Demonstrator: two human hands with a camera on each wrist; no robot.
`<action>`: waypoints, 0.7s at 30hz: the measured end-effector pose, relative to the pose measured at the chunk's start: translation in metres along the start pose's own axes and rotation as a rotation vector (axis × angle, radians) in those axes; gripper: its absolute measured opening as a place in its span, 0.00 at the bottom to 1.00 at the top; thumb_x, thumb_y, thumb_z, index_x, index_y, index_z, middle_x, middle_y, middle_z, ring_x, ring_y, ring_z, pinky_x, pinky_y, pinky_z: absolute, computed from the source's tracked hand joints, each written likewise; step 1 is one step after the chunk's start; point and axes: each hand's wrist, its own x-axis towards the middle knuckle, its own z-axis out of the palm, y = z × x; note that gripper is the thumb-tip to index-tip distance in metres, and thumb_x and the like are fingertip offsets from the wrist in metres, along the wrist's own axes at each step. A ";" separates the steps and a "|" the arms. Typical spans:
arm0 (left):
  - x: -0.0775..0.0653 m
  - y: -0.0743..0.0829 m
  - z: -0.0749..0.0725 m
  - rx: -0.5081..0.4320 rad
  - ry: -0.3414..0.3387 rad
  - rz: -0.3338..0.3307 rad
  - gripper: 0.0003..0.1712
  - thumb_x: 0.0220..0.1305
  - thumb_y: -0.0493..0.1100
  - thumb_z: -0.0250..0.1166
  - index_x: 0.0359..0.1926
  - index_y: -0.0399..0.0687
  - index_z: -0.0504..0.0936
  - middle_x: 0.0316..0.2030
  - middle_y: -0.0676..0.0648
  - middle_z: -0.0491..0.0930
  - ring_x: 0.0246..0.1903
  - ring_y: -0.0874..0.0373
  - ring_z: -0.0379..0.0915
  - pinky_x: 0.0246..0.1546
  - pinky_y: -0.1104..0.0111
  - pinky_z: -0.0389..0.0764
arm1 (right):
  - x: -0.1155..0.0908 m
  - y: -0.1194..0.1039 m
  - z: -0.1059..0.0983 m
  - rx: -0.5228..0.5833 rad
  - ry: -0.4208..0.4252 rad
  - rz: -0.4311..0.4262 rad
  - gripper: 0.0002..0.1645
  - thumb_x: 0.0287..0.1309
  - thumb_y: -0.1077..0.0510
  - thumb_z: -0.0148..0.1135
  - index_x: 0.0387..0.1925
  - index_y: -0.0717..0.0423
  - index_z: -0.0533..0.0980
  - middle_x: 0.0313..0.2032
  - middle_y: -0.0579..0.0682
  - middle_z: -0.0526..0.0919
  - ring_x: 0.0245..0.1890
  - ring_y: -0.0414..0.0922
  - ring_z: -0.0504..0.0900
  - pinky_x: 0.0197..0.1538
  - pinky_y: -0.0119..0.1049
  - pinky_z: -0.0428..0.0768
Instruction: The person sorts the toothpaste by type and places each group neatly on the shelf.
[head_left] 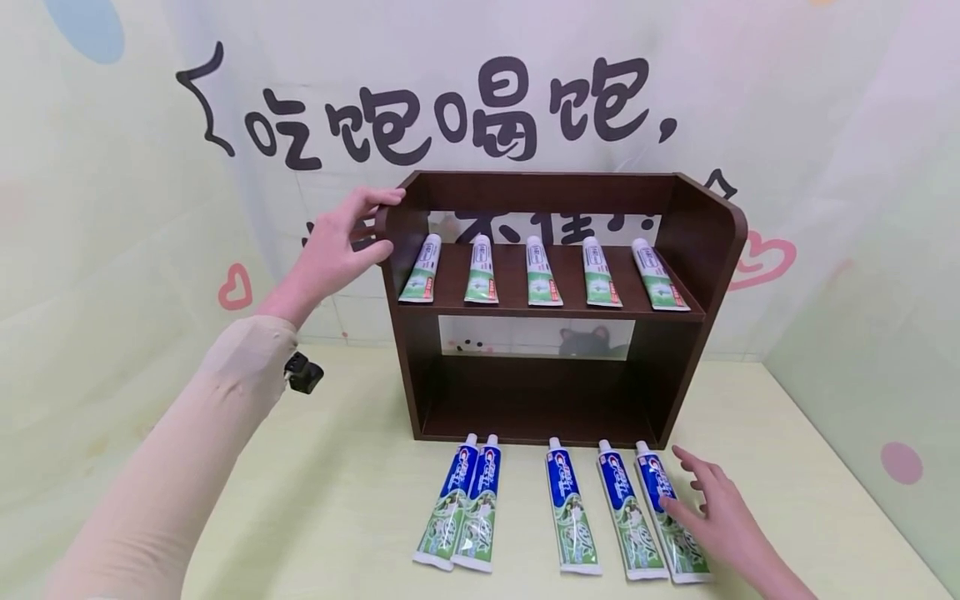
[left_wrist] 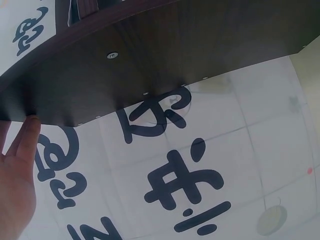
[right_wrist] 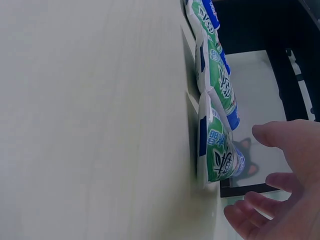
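Observation:
A dark brown two-tier shelf (head_left: pixel 540 192) stands upright on the table. My left hand (head_left: pixel 336 242) holds the upper front corner of its left side panel, thumb at the front edge and fingers higher up; in the left wrist view, fingertips (left_wrist: pixel 33 122) meet the panel's edge. My right hand (head_left: pixel 723 521) is beside the rightmost blue-and-green toothpaste tube (head_left: pixel 671 517), fingers spread and thumb overlapping it in the head view. A gap shows between that hand (right_wrist: pixel 285 195) and the nearest tube (right_wrist: pixel 220 155) in the right wrist view; the hand holds nothing.
Several white-and-green tubes (head_left: pixel 540 271) lean in a row on the upper tier. More blue-and-green tubes (head_left: pixel 572 512) lie before the shelf, the left two overlapping (head_left: pixel 450 508). The lower tier (head_left: pixel 536 396) sits behind them. A printed curtain (head_left: pixel 480 50) hangs behind.

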 end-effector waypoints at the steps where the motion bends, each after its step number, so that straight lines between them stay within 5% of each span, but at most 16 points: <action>1: -0.001 0.004 0.000 -0.006 0.000 0.000 0.27 0.60 0.30 0.58 0.62 0.39 0.71 0.68 0.44 0.72 0.64 0.47 0.71 0.65 0.52 0.76 | 0.000 0.001 0.000 0.001 -0.005 -0.003 0.47 0.58 0.49 0.68 0.72 0.61 0.59 0.60 0.70 0.72 0.51 0.62 0.79 0.46 0.53 0.86; 6: -0.003 0.011 -0.002 -0.010 -0.001 -0.001 0.27 0.60 0.30 0.57 0.62 0.37 0.70 0.67 0.41 0.72 0.64 0.45 0.71 0.65 0.51 0.76 | 0.001 0.004 0.000 0.010 -0.049 -0.003 0.47 0.56 0.50 0.69 0.72 0.62 0.59 0.58 0.69 0.74 0.51 0.60 0.79 0.45 0.49 0.86; 14: 0.005 -0.018 0.001 -0.004 0.008 0.011 0.28 0.60 0.31 0.61 0.62 0.47 0.72 0.67 0.51 0.73 0.64 0.51 0.72 0.64 0.53 0.77 | 0.007 0.007 -0.001 0.020 -0.163 0.069 0.47 0.56 0.49 0.69 0.71 0.62 0.59 0.53 0.62 0.80 0.44 0.46 0.81 0.43 0.37 0.82; 21: 0.006 -0.022 0.002 -0.013 0.007 0.026 0.28 0.59 0.31 0.61 0.62 0.47 0.72 0.67 0.52 0.73 0.64 0.51 0.73 0.64 0.55 0.77 | 0.009 0.008 0.000 0.062 -0.214 0.107 0.49 0.50 0.52 0.74 0.70 0.62 0.61 0.48 0.56 0.81 0.41 0.43 0.79 0.44 0.38 0.83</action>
